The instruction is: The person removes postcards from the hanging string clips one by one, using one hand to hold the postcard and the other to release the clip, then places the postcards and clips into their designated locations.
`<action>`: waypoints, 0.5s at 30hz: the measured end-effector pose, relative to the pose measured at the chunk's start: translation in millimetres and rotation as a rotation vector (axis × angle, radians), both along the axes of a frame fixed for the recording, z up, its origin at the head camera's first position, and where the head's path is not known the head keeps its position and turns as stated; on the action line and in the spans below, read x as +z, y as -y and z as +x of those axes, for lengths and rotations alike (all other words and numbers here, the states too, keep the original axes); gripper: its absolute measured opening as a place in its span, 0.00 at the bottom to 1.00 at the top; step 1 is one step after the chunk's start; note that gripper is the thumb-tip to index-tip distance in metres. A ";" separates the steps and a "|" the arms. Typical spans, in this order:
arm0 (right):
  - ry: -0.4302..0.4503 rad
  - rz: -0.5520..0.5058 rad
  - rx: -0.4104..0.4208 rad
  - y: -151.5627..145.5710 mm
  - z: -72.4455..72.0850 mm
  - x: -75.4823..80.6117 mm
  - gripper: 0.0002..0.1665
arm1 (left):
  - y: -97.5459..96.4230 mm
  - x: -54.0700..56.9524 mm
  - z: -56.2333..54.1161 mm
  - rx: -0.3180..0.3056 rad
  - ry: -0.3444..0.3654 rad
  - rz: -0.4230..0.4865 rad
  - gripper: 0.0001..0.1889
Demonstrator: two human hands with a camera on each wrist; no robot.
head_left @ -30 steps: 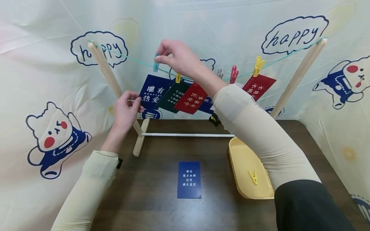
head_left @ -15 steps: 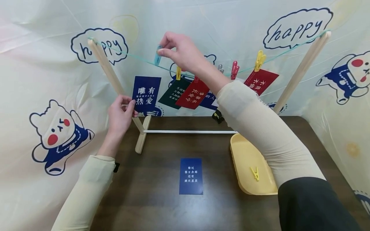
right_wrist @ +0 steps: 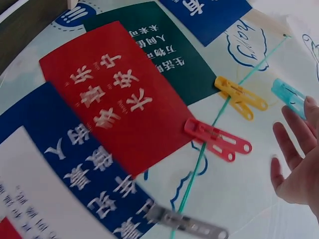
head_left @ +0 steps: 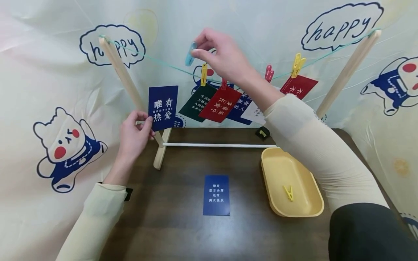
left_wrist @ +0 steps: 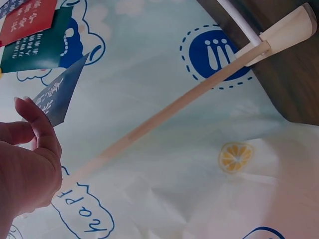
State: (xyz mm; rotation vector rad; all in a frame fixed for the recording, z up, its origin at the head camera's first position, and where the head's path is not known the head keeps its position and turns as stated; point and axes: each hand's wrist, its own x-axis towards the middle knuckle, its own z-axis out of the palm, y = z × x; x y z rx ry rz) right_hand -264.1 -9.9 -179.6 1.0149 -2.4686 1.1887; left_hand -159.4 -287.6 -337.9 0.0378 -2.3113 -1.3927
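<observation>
Clock positions refer to the centre of the head view. I have the left hand (head_left: 134, 132) at 9 o'clock. Its grip is closed to a pinch, thumb against fingers, on the 8 o'clock edge of an upright blue card (head_left: 164, 108). This card sits at 10 o'clock, near the left wooden post (head_left: 122, 72), printed face toward the head camera, below the green line (head_left: 169, 66) and apart from it.

I have the right hand (head_left: 223, 55) at 12 o'clock. Its grip is closed at thumb and forefinger on a light-blue clothespin (head_left: 190, 54), between 11 and 12 o'clock. The right wrist view shows this clothespin apart from the line. I cannot tell whether its jaws are spread.

On the line, a yellow clothespin (head_left: 204, 75) holds a dark green card (head_left: 194, 103) at 11 o'clock. A red clothespin (head_left: 224, 84) holds a red card (head_left: 220, 105) at 1 o'clock; the two cards overlap. A second yellow clothespin (head_left: 296, 66) holds a second red card (head_left: 300, 87) at 2 o'clock.

A flat blue card (head_left: 216, 195) lies on the tabletop (head_left: 163, 217) at 6 o'clock. A yellow tray (head_left: 308, 185) at 4 o'clock contains a third yellow clothespin (head_left: 289, 193). A black object (head_left: 262, 133) lies at 3 o'clock, near the white rod (head_left: 218, 145).
</observation>
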 end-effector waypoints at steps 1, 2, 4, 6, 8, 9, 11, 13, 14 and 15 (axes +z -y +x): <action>-0.016 0.000 0.000 -2.8 0.3 -1.5 0.19 | -0.5 1.1 2.1 -0.010 -0.004 0.007 0.12; -0.022 -0.003 0.003 -5.6 0.6 -2.9 0.19 | -0.9 2.5 4.2 -0.018 -0.010 0.012 0.12; -0.034 -0.024 0.018 -11.4 0.6 -6.5 0.19 | -2.0 6.1 8.3 -0.029 -0.028 0.017 0.12; -0.042 -0.044 0.029 -18.0 1.4 -10.7 0.20 | -3.7 9.7 12.1 -0.039 -0.044 0.012 0.12; -0.052 -0.069 0.040 -25.8 3.1 -15.9 0.19 | -6.4 12.7 15.9 -0.046 -0.055 -0.005 0.11; -0.061 -0.071 0.039 -30.2 4.6 -18.7 0.19 | -7.9 13.7 17.9 -0.053 -0.058 -0.010 0.11; -0.075 -0.074 0.040 -39.6 9.3 -24.6 0.19 | -11.1 14.6 21.6 -0.069 -0.058 -0.016 0.11; -0.090 -0.071 0.043 -49.3 15.2 -31.7 0.18 | -14.3 15.3 25.6 -0.084 -0.061 -0.011 0.10; -0.089 -0.066 0.040 -54.3 19.0 -35.6 0.19 | -15.9 15.2 27.6 -0.092 -0.061 -0.005 0.10; -0.086 -0.063 0.037 -59.7 23.0 -39.9 0.19 | -17.4 15.1 29.4 -0.099 -0.063 0.002 0.10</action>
